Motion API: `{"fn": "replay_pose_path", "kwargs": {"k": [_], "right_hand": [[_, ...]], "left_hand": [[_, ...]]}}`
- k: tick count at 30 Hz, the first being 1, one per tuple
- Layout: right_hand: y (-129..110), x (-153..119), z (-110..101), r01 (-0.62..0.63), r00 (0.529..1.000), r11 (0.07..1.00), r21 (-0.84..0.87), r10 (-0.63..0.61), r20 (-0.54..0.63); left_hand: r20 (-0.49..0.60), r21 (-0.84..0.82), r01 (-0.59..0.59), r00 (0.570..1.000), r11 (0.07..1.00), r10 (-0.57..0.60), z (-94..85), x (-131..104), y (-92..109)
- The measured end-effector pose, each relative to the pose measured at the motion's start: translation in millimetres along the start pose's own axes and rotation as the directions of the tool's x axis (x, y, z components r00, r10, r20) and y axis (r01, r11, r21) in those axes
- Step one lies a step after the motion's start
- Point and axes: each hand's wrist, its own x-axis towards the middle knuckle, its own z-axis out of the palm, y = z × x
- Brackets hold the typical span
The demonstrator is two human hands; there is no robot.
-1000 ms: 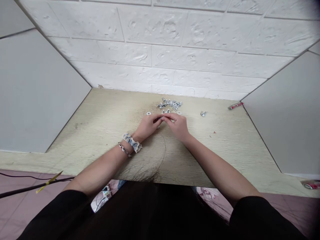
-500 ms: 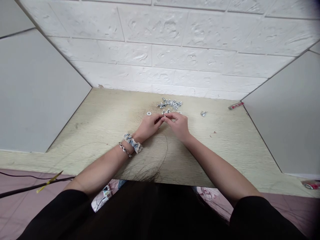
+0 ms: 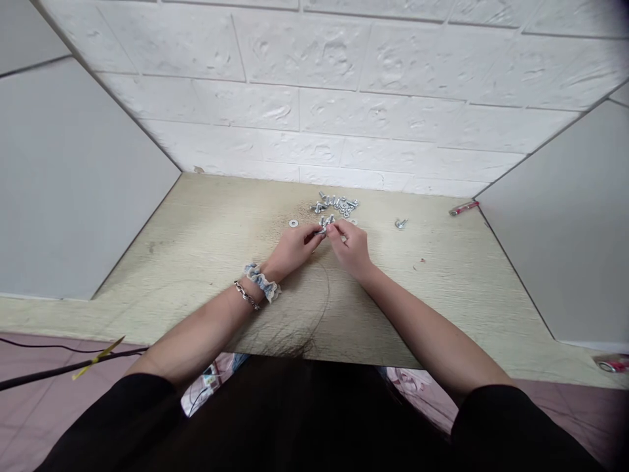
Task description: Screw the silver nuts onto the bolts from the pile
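Observation:
My left hand [image 3: 295,249] pinches a small silver metal piece [image 3: 321,231] between thumb and fingertips; its kind is too small to make out. Close beside it, my right hand [image 3: 352,249] has its thumb and index finger closed at the same spot, and what lies between them is mostly hidden. Just behind the fingertips, silver bolts [image 3: 331,217] stick up from the tabletop. Farther back lies a pile of bolts, nuts and washers [image 3: 345,205]. A flat washer [image 3: 293,223] rests to the left of my hands.
On the right of the pale wooden tabletop [image 3: 196,223] sits a small cluster of metal hardware [image 3: 401,223]. A red and silver object [image 3: 464,208] lies by the right grey panel [image 3: 565,229]. A white brick-patterned wall [image 3: 334,105] closes off the back.
My right hand's thumb and index finger have shifted slightly away from my left fingertips, showing more of the metal piece. My left hand has barely moved.

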Motion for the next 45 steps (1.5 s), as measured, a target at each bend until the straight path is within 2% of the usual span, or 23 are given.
{"fn": "replay_pose_path", "kwargs": {"k": [7,12,18,23,29,38,42,45], "right_hand": [[-3.4,-0.7,2.0,0.106,0.994,0.993,-0.047,-0.104,0.041],[-1.5,-2.4,4.3,0.095,0.995,0.994,0.060,-0.093,-0.037],[1.2,-1.6,5.7,0.112,0.993,0.992,0.061,-0.115,0.037],[3.5,0.2,7.3,0.119,0.992,0.992,0.048,-0.120,0.024],[4.8,0.5,6.7,0.055,0.997,0.996,0.069,-0.058,0.044],[2.8,2.2,2.5,-0.019,0.995,1.000,0.009,0.018,0.096],[7.1,1.3,4.1,-0.086,0.988,0.992,0.089,0.073,0.137],[7.6,0.6,6.4,-0.173,0.981,0.966,0.193,0.152,0.122]], "left_hand": [[-0.041,-0.019,0.057,0.997,0.998,-0.058,-0.9,2.7,-2.5],[-0.050,-0.018,0.045,0.998,0.999,-0.046,-0.6,1.9,-2.1],[-0.075,0.033,0.034,0.997,0.999,-0.032,-0.5,1.1,-3.3],[-0.103,0.083,0.031,0.994,0.996,-0.022,-0.7,2.2,-6.3],[-0.075,0.088,0.026,0.997,0.996,-0.020,0.0,1.8,-5.8],[0.002,0.080,-0.029,1.000,0.996,0.029,2.2,0.1,-5.1],[-0.012,0.057,-0.016,1.000,0.998,0.017,1.5,0.1,-3.5],[-0.048,0.049,0.008,0.999,0.999,-0.005,0.9,0.5,-2.1]]}}
